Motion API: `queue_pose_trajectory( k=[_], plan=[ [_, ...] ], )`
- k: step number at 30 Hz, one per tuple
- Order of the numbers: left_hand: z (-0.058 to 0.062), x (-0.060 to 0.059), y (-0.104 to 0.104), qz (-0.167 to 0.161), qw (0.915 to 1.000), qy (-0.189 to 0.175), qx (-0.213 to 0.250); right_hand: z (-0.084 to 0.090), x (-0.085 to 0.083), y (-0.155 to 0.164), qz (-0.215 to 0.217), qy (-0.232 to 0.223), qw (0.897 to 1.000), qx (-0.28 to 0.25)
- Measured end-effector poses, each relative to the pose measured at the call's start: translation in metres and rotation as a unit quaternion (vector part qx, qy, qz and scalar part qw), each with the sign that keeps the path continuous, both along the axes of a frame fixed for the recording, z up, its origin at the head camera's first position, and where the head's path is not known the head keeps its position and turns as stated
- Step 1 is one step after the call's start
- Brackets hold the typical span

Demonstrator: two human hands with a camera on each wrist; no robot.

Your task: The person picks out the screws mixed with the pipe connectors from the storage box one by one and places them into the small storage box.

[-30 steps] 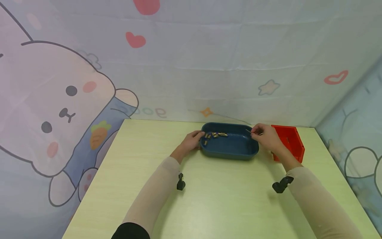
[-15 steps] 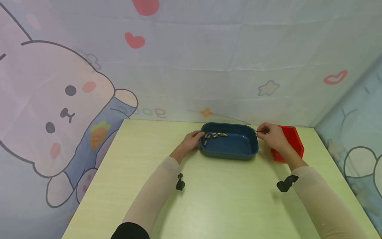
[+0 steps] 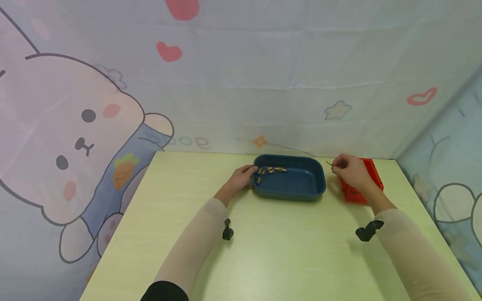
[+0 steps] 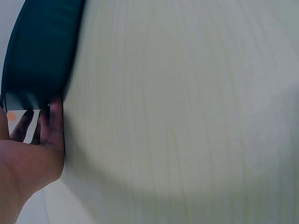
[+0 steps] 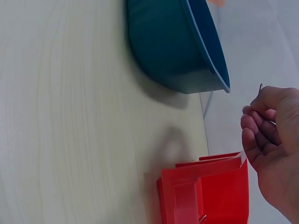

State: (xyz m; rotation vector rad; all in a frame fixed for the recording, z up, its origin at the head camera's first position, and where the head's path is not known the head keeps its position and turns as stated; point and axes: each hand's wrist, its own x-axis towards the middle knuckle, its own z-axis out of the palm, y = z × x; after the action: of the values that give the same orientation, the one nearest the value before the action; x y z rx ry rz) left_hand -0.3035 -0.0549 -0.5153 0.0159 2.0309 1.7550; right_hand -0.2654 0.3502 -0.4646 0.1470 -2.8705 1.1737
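Pale yellow-green table (image 3: 263,251) meets a cartoon-print backdrop, with a blue tray (image 3: 297,184) near the far edge and a red bin (image 3: 370,177) to its right. Since a second ago the right hand (image 3: 352,172) has travelled from over the tray's right rim to above the bin, pinching a thin pin (image 3: 329,163) in curled fingertips; its free end points up-left toward the tray. The left hand (image 3: 241,177) stays on the tray's left end, fingers straight against its wall. Small brass pieces (image 3: 271,170) in the tray are too tiny to identify; the hand hides much of the pin.
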Motion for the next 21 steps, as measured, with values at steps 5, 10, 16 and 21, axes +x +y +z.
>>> queue_pose_trajectory(
  k=[5,10,16,21],
  plan=[
    [-0.001,0.0,-0.001,-0.003,1.0,-0.001,0.002,0.001,0.003,0.006,-0.006,-0.007,1.0,0.006],
    [-0.001,0.001,-0.001,-0.003,1.0,-0.001,0.001,0.001,0.006,0.012,-0.012,-0.001,1.0,0.009],
    [-0.001,0.0,-0.001,-0.002,1.0,-0.001,0.001,-0.003,0.008,0.021,-0.035,0.003,0.999,0.025],
    [-0.002,0.0,-0.001,-0.001,1.0,-0.002,0.002,-0.004,0.009,0.028,-0.045,0.004,0.998,0.036]
  ],
)
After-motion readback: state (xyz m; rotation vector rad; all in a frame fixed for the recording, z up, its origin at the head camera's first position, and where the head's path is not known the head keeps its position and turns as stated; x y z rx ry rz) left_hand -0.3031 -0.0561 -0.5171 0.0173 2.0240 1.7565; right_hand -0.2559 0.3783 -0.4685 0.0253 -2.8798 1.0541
